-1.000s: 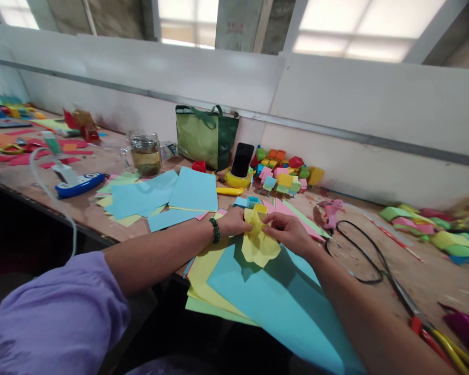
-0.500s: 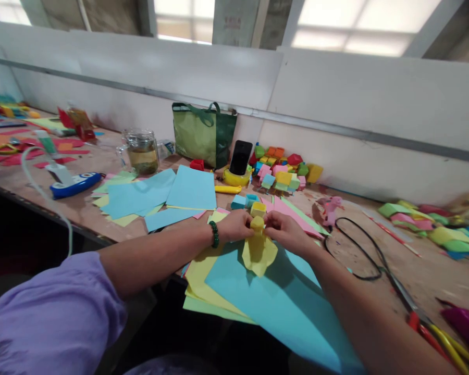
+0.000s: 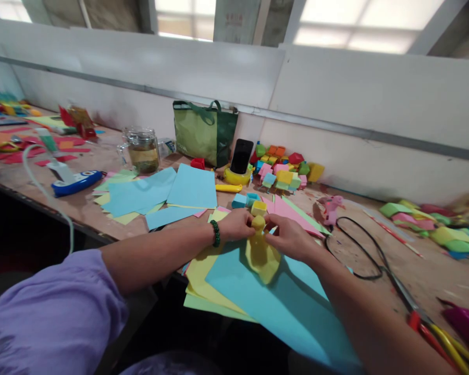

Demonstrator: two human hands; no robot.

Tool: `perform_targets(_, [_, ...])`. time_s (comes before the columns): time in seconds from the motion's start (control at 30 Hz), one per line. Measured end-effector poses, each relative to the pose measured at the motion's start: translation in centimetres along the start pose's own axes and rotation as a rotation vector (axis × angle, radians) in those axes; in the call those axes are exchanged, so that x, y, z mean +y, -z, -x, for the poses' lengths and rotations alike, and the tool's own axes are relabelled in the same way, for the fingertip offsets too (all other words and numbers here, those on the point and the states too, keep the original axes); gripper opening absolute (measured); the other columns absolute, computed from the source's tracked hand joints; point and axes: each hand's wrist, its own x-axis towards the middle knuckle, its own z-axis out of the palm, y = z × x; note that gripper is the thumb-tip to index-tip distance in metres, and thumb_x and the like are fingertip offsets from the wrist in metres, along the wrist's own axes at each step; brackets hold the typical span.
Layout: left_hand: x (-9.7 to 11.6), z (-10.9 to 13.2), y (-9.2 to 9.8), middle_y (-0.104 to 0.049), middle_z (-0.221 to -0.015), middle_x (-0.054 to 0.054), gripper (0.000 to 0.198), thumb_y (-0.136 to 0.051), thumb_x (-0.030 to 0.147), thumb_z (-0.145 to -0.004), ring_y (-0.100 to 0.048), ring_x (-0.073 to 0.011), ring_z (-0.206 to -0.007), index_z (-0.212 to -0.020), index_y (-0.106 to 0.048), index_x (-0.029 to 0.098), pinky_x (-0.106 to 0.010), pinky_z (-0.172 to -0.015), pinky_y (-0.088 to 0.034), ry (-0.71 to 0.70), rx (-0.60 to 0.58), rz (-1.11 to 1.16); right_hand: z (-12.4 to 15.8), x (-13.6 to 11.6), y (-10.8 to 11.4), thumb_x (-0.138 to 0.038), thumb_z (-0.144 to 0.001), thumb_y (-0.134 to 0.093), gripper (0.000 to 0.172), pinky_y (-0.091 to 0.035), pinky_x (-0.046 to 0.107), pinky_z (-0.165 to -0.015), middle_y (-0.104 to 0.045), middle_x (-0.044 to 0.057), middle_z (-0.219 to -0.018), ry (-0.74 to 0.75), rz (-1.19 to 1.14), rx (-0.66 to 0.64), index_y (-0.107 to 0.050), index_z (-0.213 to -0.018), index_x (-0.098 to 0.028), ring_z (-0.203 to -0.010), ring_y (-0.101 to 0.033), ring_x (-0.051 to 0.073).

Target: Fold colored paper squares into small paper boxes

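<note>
Both my hands pinch a crumpled yellow paper piece (image 3: 261, 253) above a large blue sheet (image 3: 281, 302). My left hand (image 3: 238, 225), with a green bead bracelet on the wrist, grips the paper's upper left. My right hand (image 3: 291, 238) grips its upper right, fingers closed. The paper's top is gathered tight between my fingertips and its lower part hangs as a point. A small yellow paper box (image 3: 258, 208) sits just behind my hands, beside small blue boxes (image 3: 245, 200).
Blue and yellow sheets (image 3: 168, 192) lie at the left, by a glass jar (image 3: 143, 151) and green bag (image 3: 204, 132). A phone (image 3: 241, 157) stands in a yellow holder near a pile of coloured paper boxes (image 3: 285, 169). A black cable (image 3: 359, 250) and scissors (image 3: 433, 328) lie to the right.
The yellow paper was spread wide a second ago; my fingers have since gathered its top and it now hangs narrower. Both hands stayed in place.
</note>
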Motion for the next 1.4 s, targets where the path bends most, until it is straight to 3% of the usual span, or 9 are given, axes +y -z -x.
perform_targets(0.2, [-0.5,-0.1,-0.2,-0.045,-0.050,0.004,0.014,-0.053,0.005,-0.064,-0.038,-0.0073,-0.049,-0.052,-0.057,0.012,-0.021,-0.045,-0.026,-0.028,-0.003,-0.014,0.2,-0.9,-0.4,-0.013,-0.074,-0.055,0.022,-0.038,0.024,-0.059,-0.071,0.002,-0.084,-0.085,0.163,0.056,-0.063,-0.093,-0.021,-0.072,-0.063,0.017])
perform_targets(0.43, [-0.8,-0.2,-0.3,-0.051,-0.056,0.002,0.013,-0.052,0.003,-0.065,-0.044,-0.0083,-0.053,-0.059,-0.060,0.011,-0.020,-0.050,-0.032,-0.071,-0.077,-0.024,-0.2,-0.6,-0.6,-0.020,-0.076,-0.060,0.011,-0.034,0.024,-0.058,-0.072,0.001,-0.083,-0.140,0.257,0.082,-0.068,-0.083,-0.023,-0.074,-0.063,0.018])
perform_targets(0.63, [-0.8,-0.1,-0.2,-0.054,-0.057,0.002,0.006,-0.057,0.010,-0.064,-0.046,-0.0095,-0.055,-0.062,-0.063,0.012,-0.021,-0.050,-0.033,-0.056,-0.111,-0.051,-0.1,-0.6,-0.7,-0.028,-0.077,-0.058,0.013,-0.028,0.025,-0.054,-0.073,0.003,-0.082,-0.187,0.383,0.076,-0.070,-0.082,-0.023,-0.072,-0.062,0.019])
perform_targets(0.77, [-0.4,0.1,-0.1,-0.056,-0.057,0.000,0.011,-0.054,0.008,-0.064,-0.044,-0.0097,-0.055,-0.062,-0.064,0.011,-0.022,-0.050,-0.030,-0.007,-0.043,-0.085,-0.1,-0.7,-0.7,-0.025,-0.076,-0.058,0.015,-0.030,0.024,-0.054,-0.073,0.003,-0.083,-0.169,0.335,0.034,-0.070,-0.085,-0.023,-0.072,-0.062,0.018])
perform_targets(0.9, [-0.4,0.0,0.1,-0.053,-0.055,0.002,0.012,-0.054,0.010,-0.065,-0.042,-0.0087,-0.051,-0.061,-0.065,0.011,-0.022,-0.048,-0.028,0.028,-0.054,-0.067,-0.3,-0.5,-0.7,-0.020,-0.073,-0.058,0.018,-0.033,0.023,-0.055,-0.073,0.003,-0.083,-0.175,0.271,-0.035,-0.072,-0.083,-0.021,-0.069,-0.062,0.016])
perform_targets(1.1, [-0.8,-0.2,0.2,-0.049,-0.051,0.004,0.010,-0.057,0.011,-0.061,-0.040,-0.0076,-0.050,-0.062,-0.067,0.011,-0.021,-0.046,-0.027,0.042,-0.119,-0.017,-0.6,0.0,-0.9,-0.019,-0.074,-0.056,0.017,-0.033,0.023,-0.052,-0.072,0.004,-0.073,-0.196,0.236,-0.045,-0.072,-0.074,-0.019,-0.064,-0.062,0.016])
perform_targets(1.4, [-1.0,-0.3,0.0,-0.052,-0.052,0.003,0.012,-0.062,0.018,-0.066,-0.044,-0.0086,-0.050,-0.065,-0.072,0.010,-0.020,-0.047,-0.031,0.025,-0.049,-0.003,-0.6,0.0,-0.7,-0.018,-0.073,-0.056,0.015,-0.036,0.023,-0.051,-0.070,0.003,-0.070,-0.183,0.167,-0.008,-0.071,-0.071,-0.018,-0.062,-0.061,0.015])
